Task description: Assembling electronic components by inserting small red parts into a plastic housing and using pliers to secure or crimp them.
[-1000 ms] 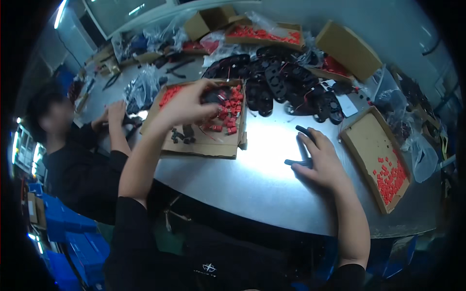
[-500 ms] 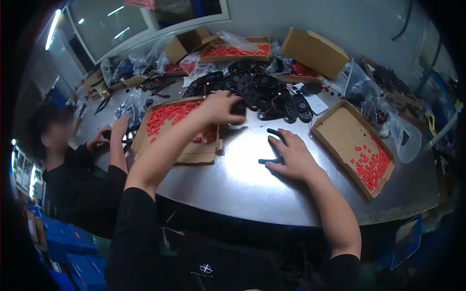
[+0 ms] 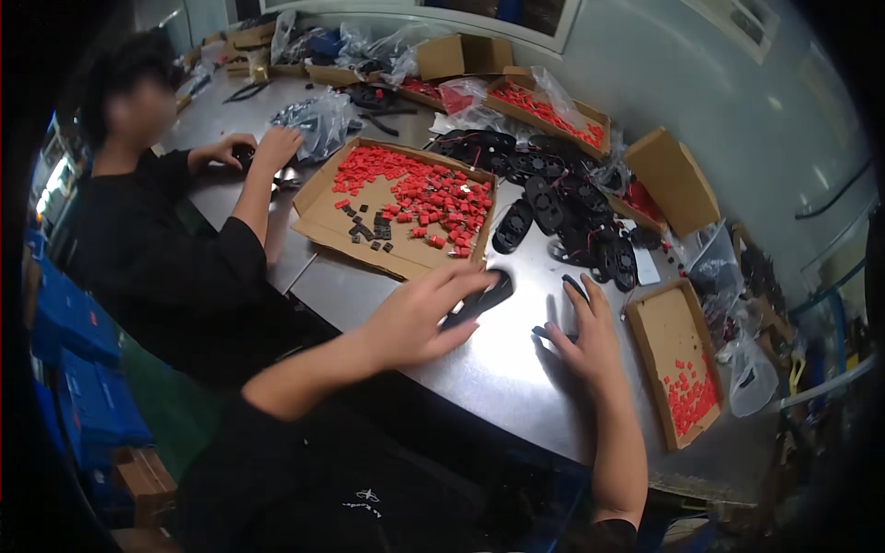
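Steel tabletop is carrying everything in view. The left hand is lying on it with fingers spread, and its fingertips are resting on a long black part that is sticking out toward two o'clock from under them; the hand is loosely curled over the part rather than clenched round it. The right hand is sitting flat and open at about three o'clock from the left one, palm down. A small black piece is lying just at its thumb side, and another dark piece is showing at its fingertips; whether the fingers are actually touching either is hard to tell at this blur.

At eleven o'clock from the left hand, a flat cardboard tray is holding a spread of red bits and a few black bits. At one o'clock from the hands, a heap of black oval parts is lying on the steel. At three o'clock from the right hand, a second tray is holding more red pieces in its near corner.

Across the table at ten o'clock, another person in black is working, both hands resting near a clear bag.
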### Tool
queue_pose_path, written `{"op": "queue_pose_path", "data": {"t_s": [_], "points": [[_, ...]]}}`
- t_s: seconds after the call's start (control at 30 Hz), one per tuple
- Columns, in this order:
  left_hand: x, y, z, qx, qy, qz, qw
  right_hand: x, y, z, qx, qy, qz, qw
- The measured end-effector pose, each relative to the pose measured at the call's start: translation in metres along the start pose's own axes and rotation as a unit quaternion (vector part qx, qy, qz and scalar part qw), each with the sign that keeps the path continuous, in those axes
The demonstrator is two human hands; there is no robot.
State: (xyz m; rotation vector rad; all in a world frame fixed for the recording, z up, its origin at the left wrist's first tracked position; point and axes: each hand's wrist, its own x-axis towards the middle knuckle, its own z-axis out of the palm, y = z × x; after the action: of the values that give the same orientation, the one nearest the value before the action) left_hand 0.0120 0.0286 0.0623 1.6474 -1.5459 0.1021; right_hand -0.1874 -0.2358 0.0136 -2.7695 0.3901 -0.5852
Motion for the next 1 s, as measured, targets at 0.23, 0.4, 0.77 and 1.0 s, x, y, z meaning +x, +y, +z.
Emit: {"op": "queue_pose_path", "data": {"t_s": [0.23,0.4,0.77,1.0], "points": [[-0.152,0.002,-0.031,-0.159,0.074,-0.236,0.956,0.113,-0.115,0.048,0.128,0.041,-0.220,0.966],[-0.159,0.023,-0.064,-0.057,0.130,-0.272,0.952,0.228,-0.150,0.111,0.098,-0.021,-0.204,0.974],[-0.142,-0.004,-0.064,-0.027,0.126,-0.177,0.976,0.133,-0.121,0.041,0.296,-0.100,0.028,0.949],[-0.068,-0.013,-0.004,-0.241,0.028,-0.194,0.951,0.014,-0.076,0.027,0.596,-0.093,0.196,0.773]]}}
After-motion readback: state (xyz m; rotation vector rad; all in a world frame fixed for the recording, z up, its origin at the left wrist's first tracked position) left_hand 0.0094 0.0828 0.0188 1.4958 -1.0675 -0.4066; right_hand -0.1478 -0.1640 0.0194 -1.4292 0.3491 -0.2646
